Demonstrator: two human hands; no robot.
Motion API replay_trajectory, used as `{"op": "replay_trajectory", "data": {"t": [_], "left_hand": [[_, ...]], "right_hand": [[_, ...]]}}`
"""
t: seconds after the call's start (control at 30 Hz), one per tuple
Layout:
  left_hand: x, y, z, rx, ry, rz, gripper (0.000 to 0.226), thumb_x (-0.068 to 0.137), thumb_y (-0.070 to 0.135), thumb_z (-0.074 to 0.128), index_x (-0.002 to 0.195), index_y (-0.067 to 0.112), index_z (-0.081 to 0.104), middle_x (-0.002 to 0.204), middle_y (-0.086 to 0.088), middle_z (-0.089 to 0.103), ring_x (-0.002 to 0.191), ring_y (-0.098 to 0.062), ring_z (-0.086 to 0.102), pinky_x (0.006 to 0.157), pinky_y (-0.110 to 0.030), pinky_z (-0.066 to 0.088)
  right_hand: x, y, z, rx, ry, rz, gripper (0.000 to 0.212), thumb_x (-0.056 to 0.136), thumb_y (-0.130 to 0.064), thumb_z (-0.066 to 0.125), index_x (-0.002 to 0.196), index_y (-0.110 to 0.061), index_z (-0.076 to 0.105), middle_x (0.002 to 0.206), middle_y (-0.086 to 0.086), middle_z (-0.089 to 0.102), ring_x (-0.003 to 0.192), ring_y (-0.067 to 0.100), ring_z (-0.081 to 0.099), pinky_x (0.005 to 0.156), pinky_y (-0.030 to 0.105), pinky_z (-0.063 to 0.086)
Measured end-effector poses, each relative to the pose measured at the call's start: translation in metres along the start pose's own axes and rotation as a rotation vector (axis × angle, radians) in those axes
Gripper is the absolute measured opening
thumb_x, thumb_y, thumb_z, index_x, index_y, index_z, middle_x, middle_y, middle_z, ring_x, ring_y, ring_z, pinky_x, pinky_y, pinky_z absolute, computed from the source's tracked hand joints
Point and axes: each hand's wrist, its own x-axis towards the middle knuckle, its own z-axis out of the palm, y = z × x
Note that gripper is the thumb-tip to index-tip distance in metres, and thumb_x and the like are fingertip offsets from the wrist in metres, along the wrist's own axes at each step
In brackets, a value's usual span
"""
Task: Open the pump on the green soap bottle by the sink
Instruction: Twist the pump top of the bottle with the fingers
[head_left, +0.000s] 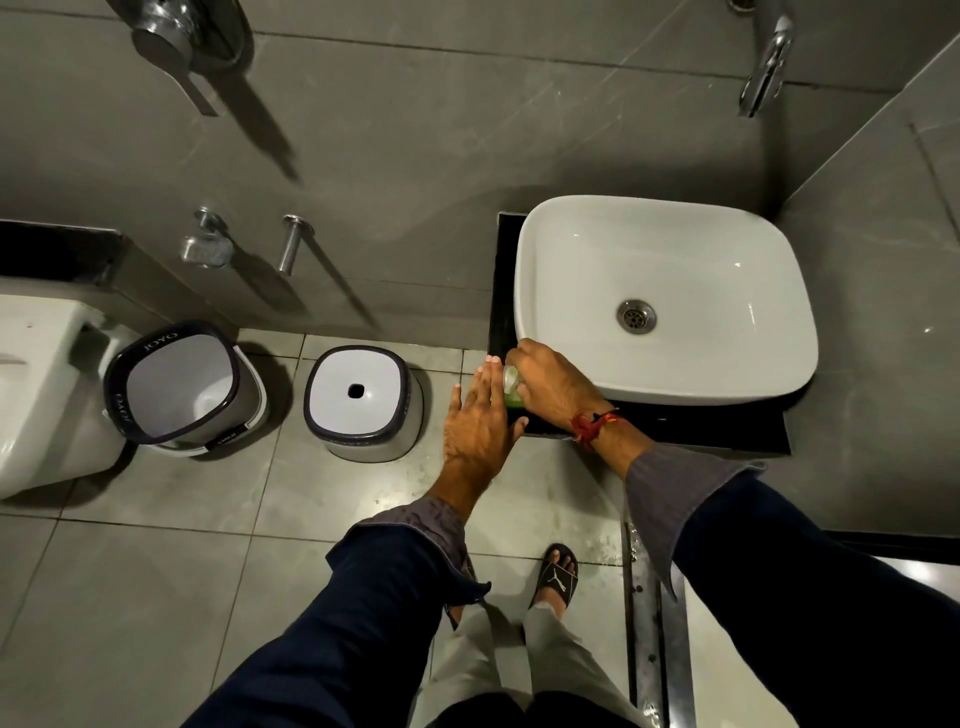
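One green bottle (511, 396), upright beside one sink (665, 296), pump direction hidden. Right hand (553, 387) clamps its top; left hand (480, 415) flat, fingers open, against it.

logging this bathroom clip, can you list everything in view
green soap bottle: 1, green with pale top, black counter's left end, mostly hidden
white ceramic basin: 1, on black counter
chrome wall spout: 1, above basin
chrome lever handle: 1, top left wall
dark-rimmed white bucket: 1, floor
white stool with hole: 1, floor beside bucket
white toilet: 1, left edge
black sandal: 1 clearly visible
left hand: flat against bottle
right hand: around bottle top
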Motion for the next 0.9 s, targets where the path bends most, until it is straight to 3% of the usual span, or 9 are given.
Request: {"op": "replay_trajectory", "data": {"t": [0.13,0.3,0.4,0.6,0.7,0.77,0.9], "left_hand": [[0.000,0.001,0.001,-0.012,0.016,-0.005,0.082,0.101,0.056,0.042,0.160,0.009,0.009,0.170,-0.009,0.004,0.157,-0.022,0.010,0.127,-0.047,0.011],[0.001,0.001,0.001,0.010,-0.006,-0.011,0.084,0.103,0.057,0.036,0.160,0.009,-0.003,0.170,-0.010,-0.001,0.157,-0.022,0.004,0.128,-0.046,0.009],[0.001,0.001,0.000,0.024,-0.023,-0.004,0.083,0.103,0.057,0.034,0.161,0.010,-0.004,0.170,-0.008,-0.004,0.157,-0.021,-0.001,0.127,-0.047,0.007],[0.001,0.001,0.000,0.029,-0.040,-0.002,0.084,0.103,0.057,0.035,0.160,0.009,-0.004,0.170,-0.009,-0.005,0.157,-0.023,0.000,0.128,-0.048,0.010],[-0.001,0.000,-0.001,0.028,-0.026,0.013,0.084,0.103,0.056,0.037,0.161,0.009,-0.002,0.170,-0.009,-0.004,0.157,-0.024,0.000,0.127,-0.047,0.009],[-0.003,0.000,-0.001,0.026,-0.022,0.013,0.084,0.104,0.056,0.036,0.161,0.009,-0.005,0.170,-0.009,-0.004,0.157,-0.023,0.000,0.126,-0.046,0.008],[-0.001,0.002,-0.004,0.003,-0.036,0.004,0.085,0.104,0.054,0.039,0.160,0.008,-0.006,0.170,-0.010,-0.004,0.157,-0.023,0.001,0.128,-0.047,0.011]], "right_hand": [[0.008,-0.001,-0.002,-0.069,-0.005,0.069,0.020,0.089,-0.014,0.063,0.104,0.000,0.063,0.107,0.018,0.062,0.092,0.033,0.065,0.077,0.036,0.053],[0.014,-0.010,0.009,-0.003,0.065,0.260,0.035,0.093,-0.036,0.061,0.094,-0.001,0.067,0.091,0.019,0.069,0.080,0.033,0.067,0.067,0.036,0.054],[0.015,-0.012,0.014,0.071,0.100,0.376,0.038,0.092,-0.039,0.062,0.087,-0.002,0.068,0.085,0.019,0.070,0.075,0.033,0.067,0.058,0.030,0.047],[0.009,-0.020,0.022,0.143,0.144,0.521,0.045,0.093,-0.046,0.061,0.095,-0.002,0.069,0.089,0.017,0.071,0.076,0.030,0.068,0.064,0.035,0.057],[0.002,-0.022,0.020,0.144,0.202,0.561,0.051,0.089,-0.054,0.063,0.089,-0.004,0.070,0.081,0.013,0.070,0.062,0.022,0.056,0.054,0.026,0.046],[-0.001,-0.022,0.019,0.177,0.240,0.557,0.048,0.088,-0.052,0.065,0.089,-0.004,0.070,0.081,0.013,0.071,0.062,0.021,0.056,0.055,0.025,0.045],[-0.001,-0.021,0.021,0.321,0.287,0.530,0.031,0.087,-0.029,0.072,0.099,0.000,0.071,0.093,0.015,0.073,0.083,0.027,0.069,0.067,0.026,0.052]]}}
